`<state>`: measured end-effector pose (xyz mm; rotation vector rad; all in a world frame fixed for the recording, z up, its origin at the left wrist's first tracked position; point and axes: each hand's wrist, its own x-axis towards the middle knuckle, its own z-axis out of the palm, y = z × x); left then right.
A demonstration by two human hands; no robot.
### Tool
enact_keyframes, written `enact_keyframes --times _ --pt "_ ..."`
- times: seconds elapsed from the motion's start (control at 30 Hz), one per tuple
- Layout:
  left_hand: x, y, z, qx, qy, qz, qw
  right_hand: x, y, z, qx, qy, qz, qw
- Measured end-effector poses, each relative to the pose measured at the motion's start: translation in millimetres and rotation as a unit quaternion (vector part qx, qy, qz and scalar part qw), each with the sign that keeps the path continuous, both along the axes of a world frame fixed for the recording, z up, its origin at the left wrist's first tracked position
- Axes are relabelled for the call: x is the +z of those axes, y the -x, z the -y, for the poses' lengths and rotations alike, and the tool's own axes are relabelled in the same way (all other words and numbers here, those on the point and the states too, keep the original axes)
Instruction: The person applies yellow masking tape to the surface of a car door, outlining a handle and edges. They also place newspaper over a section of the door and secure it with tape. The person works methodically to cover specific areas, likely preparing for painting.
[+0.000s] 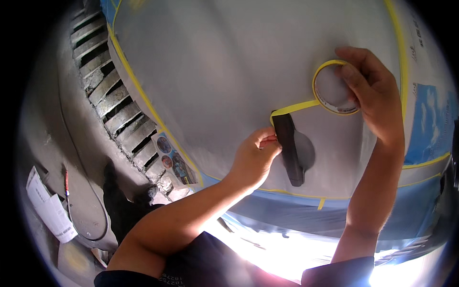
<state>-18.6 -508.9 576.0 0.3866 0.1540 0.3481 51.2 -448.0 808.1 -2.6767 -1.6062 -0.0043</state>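
A black car door handle (287, 150) is set in a grey body panel (229, 79), beside a rounded recess (304, 150). My right hand (373, 86) grips a roll of yellow masking tape (319, 97) by its ring, off the panel's surface. From the roll, a pulled-out strip of tape (296, 108) runs to the handle's upper end and bends down along its left edge. There, the bent fingers of my left hand (256, 156) pinch the strip close against the handle. The strip's end is hidden by those fingers.
Yellow tape lines (138, 84) and blue masking film (304, 211) border the panel, with printed paper (426, 122) at right. A slotted floor grate (114, 97) lies left. A cable (77, 154), a red-handled tool (66, 181) and paper sheets (52, 211) lie on the floor. Bright light glares below.
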Motion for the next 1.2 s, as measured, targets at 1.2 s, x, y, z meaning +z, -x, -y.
enact_keyframes --times 1.2 --pt "-11.1 -20.3 -24.8 0.275 -0.315 -0.034 0.908 7.8 0.3 85.4 -0.138 -0.195 -0.115 0.964"
